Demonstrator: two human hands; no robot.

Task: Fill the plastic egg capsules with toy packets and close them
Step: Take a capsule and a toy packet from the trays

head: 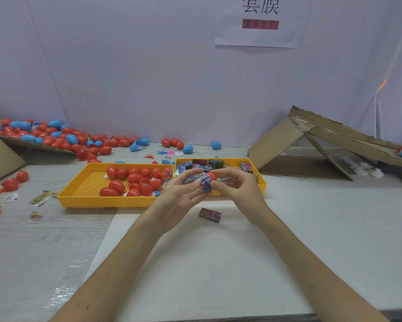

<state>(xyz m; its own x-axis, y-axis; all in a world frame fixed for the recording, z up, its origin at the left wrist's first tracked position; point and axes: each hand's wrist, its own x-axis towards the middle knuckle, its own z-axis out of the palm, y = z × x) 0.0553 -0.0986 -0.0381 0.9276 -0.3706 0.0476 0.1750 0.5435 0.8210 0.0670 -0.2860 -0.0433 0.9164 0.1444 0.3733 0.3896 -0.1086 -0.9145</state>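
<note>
The left grip (181, 194) pinches a crinkly printed packet (204, 182) against the smooth red egg capsule (211, 176) that the right grip (236, 185) clasps, over the near rim of a yellow plastic tray (263, 188).

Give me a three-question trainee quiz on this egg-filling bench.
1. True or false: the small dark printed packet lies outside the left yellow perforated plastic tray and the right yellow plastic tray.
2. Which holds loose red plastic eggs? A left tray; B right tray; C neither.
3. Fill in: the left hand and right hand together hold a ____ plastic egg capsule.
Key: 1 true; 2 A; 3 red.
</note>
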